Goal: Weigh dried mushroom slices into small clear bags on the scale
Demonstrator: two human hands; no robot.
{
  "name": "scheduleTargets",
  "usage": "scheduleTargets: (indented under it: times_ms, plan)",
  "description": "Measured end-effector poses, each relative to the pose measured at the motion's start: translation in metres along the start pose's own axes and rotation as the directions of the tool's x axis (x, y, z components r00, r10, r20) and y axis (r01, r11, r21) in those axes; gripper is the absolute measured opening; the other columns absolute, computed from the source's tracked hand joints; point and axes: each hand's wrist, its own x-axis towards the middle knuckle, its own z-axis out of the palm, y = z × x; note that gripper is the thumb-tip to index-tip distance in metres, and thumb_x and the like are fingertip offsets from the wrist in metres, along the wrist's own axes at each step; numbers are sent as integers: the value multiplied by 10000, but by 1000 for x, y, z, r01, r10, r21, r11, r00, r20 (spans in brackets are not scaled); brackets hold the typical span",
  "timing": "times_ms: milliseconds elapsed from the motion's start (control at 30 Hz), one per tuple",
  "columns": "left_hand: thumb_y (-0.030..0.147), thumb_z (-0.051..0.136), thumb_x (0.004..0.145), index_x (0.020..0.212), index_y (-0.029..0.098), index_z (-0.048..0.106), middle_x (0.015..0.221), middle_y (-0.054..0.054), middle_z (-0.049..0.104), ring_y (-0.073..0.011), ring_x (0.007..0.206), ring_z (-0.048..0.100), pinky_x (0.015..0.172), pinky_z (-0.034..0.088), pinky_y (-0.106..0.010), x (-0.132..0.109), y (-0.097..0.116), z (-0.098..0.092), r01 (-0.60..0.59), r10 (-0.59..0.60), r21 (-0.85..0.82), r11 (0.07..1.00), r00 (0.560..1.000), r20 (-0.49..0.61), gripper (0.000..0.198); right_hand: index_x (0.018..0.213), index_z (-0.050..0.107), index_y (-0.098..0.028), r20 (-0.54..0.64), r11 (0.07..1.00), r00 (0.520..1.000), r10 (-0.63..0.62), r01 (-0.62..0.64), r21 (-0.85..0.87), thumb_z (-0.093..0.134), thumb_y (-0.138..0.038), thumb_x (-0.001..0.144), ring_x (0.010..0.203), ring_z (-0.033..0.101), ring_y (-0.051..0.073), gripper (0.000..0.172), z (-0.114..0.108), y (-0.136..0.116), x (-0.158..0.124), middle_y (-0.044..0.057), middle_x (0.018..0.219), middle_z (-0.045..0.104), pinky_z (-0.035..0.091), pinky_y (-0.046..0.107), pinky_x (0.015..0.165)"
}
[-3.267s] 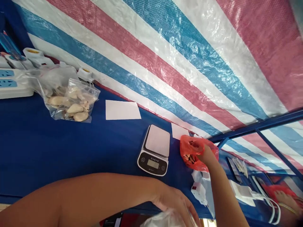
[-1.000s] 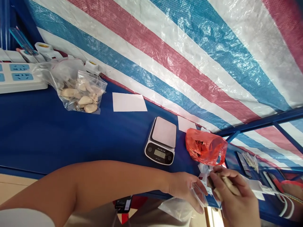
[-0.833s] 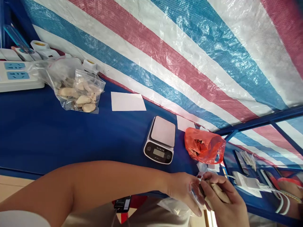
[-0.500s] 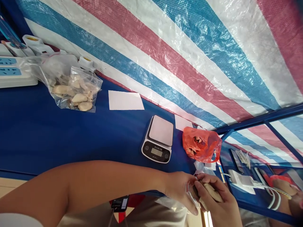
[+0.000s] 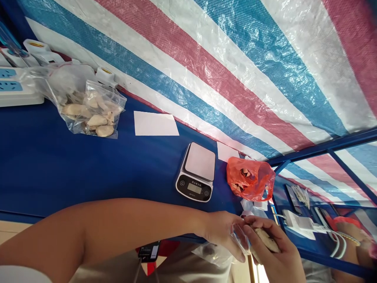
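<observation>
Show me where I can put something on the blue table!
The biggest bare patch of blue table lies between the clear bag, the white card, the scale and the left arm. Only a narrow strip separates scale and red bag. It's crowded by the right hand and power strip.

Pale slices (rough-surfaced) bunch together — at the mouth of a clear bag.

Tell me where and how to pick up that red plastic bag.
Probably pinch the loop on the near right edge of the red plastic bag, coming from the right: it juts from the slack, crumpled body, which holds loose pieces.
</observation>
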Motion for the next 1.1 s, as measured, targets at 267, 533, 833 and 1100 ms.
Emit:
scheduleTargets:
  times_ms: [267, 533, 833, 1100]
  plan:
    - [290, 1000, 240, 880, 200, 616, 880, 38, 643, -168, 886, 599, 919, 469, -365, 2, 9, 2, 125, -124, -120, 985, 992, 18, 752, 886, 701, -221, -144, 955, 954, -262, 235, -180, 869, -510, 745, 862, 769, 261, 363, 11, -7, 10, 102, 989, 782, 650, 300, 735]
    - [298, 996, 272, 852, 183, 653, 849, 57, 635, -137, 871, 578, 914, 473, -310, 0, 14, 2, 59, -50, -177, 982, 997, 56, 683, 914, 702, -224, -80, 954, 967, -244, 224, -199, 827, -544, 792, 846, 772, 271, 365, 19, -9, 6, 110, 981, 792, 659, 324, 724]
    - [179, 952, 267, 854, 187, 652, 842, 11, 670, -178, 796, 651, 839, 516, -366, 5, 7, -1, 150, -142, -342, 928, 989, 48, 659, 991, 753, -225, -100, 950, 969, -228, 199, -240, 795, -547, 834, 880, 748, 234, 361, -1, -4, 1, 82, 1010, 783, 613, 258, 782]
    - [157, 681, 484, 922, 171, 637, 815, -40, 682, -214, 713, 672, 845, 540, -457, 15, -8, -12, 147, -112, -558, 816, 989, 97, 441, 856, 737, -229, 139, 959, 977, -164, 191, -210, 821, -512, 805, 954, 756, 247, 299, 2, -11, -3, 80, 1065, 791, 601, 237, 797]
